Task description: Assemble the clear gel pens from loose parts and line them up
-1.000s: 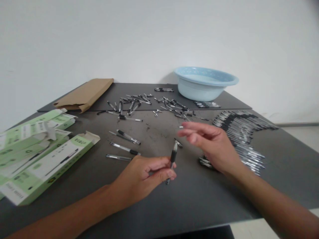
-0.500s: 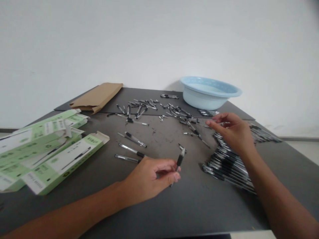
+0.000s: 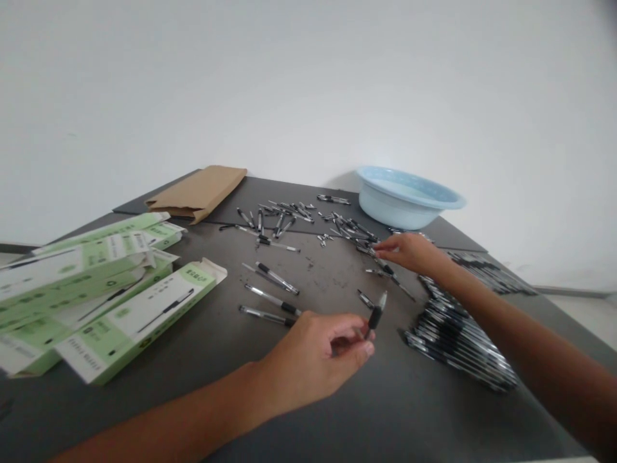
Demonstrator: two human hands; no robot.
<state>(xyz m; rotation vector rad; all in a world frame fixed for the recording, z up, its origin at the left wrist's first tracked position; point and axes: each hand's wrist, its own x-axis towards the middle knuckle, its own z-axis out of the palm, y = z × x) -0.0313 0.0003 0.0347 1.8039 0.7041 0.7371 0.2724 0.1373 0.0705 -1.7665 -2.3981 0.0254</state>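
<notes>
My left hand [image 3: 313, 360] pinches a pen [image 3: 375, 315] with a black grip, its tip pointing up and away, just above the dark table [image 3: 337, 411]. My right hand [image 3: 409, 252] reaches far across to a scatter of loose pen parts [image 3: 347, 228] near the middle back of the table. Its fingers are drawn together over the parts; what they hold, if anything, is too small to see. A long row of finished pens [image 3: 457, 341] lies under my right forearm.
A light blue basin [image 3: 405, 196] stands at the back right. A brown paper envelope [image 3: 200, 193] lies at the back left. Several green and white pen boxes [image 3: 110, 302] are piled at the left. Three loose pens [image 3: 272, 289] lie ahead of my left hand.
My right hand has moved from beside the held pen out to the far scatter of parts. My left hand has kept the pen and shifted slightly right. The view has tilted.
</notes>
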